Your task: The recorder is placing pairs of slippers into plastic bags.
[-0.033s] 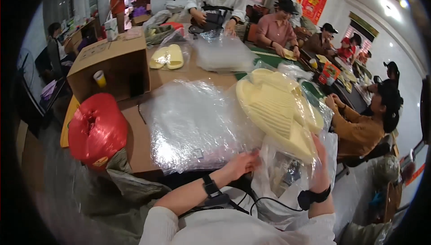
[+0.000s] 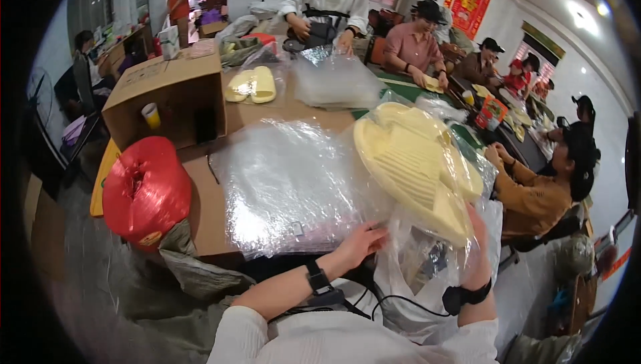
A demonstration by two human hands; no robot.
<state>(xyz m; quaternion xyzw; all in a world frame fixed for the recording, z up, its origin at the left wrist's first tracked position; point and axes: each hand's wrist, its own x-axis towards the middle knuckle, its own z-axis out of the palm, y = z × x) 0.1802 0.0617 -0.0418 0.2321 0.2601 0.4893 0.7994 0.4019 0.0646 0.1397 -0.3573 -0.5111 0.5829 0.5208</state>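
A pair of pale yellow slippers (image 2: 407,164) with ribbed soles lies tilted inside a clear plastic bag (image 2: 475,167) at the right of my table. My right hand (image 2: 477,247) closes on the bag's near right edge beside a heel, its fingers partly veiled by plastic. At the bag's near left edge, my left hand (image 2: 360,244) has its fingers drawn together on the film. Left of the slippers lies a flat stack of clear plastic bags (image 2: 287,187), its near edge just beyond my left hand.
A cardboard box (image 2: 167,74) with a yellow-and-white cup inside stands back left, behind a red roll of plastic twine (image 2: 147,190). Farther back lie another bagged yellow pair (image 2: 252,85) and more clear bags (image 2: 337,80). Several people work around the tables; one in mustard (image 2: 541,184) sits close right.
The whole view has shifted very slightly. Both hands and the bagged slippers keep nearly the same places.
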